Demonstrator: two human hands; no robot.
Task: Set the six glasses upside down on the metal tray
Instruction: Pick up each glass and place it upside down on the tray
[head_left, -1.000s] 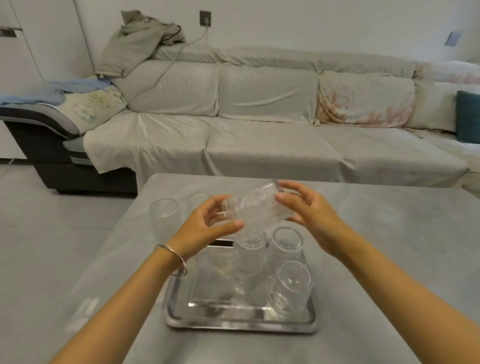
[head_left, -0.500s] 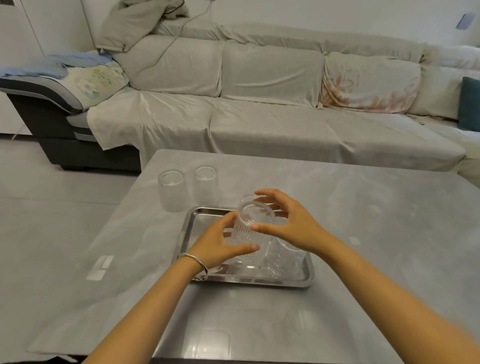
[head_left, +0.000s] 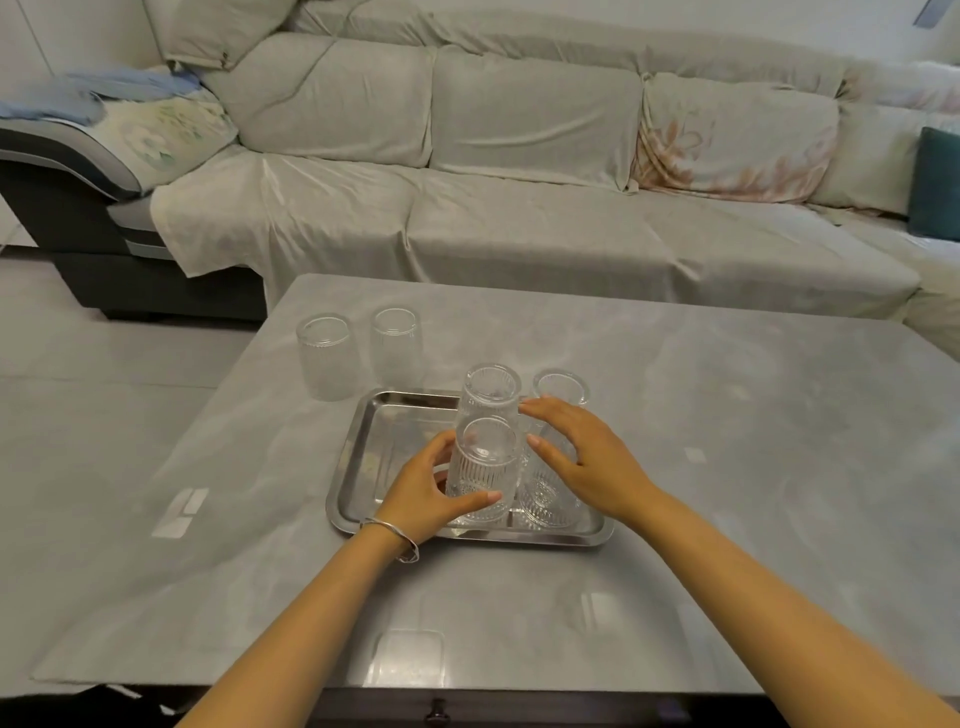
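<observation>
The metal tray (head_left: 395, 447) lies on the grey table, with ribbed clear glasses standing upside down on it. One glass (head_left: 491, 389) is at the back middle and another (head_left: 562, 387) at the back right. My left hand (head_left: 423, 493) is wrapped around the front middle glass (head_left: 485, 465), which stands base up on the tray. My right hand (head_left: 582, 460) hovers with fingers spread over the front right glass (head_left: 545, 501), partly hiding it. Two more glasses (head_left: 322, 358) (head_left: 396, 343) stand on the table left of and behind the tray.
The table (head_left: 727, 441) ends close to a long covered sofa (head_left: 519, 218) behind it. A dark recliner (head_left: 78, 171) with folded cloth sits at the far left. Grey floor shows left of the table.
The glass held in the air between both hands was turned base up and set down at the tray's front middle. My right hand has come off it; my left still grips it.
</observation>
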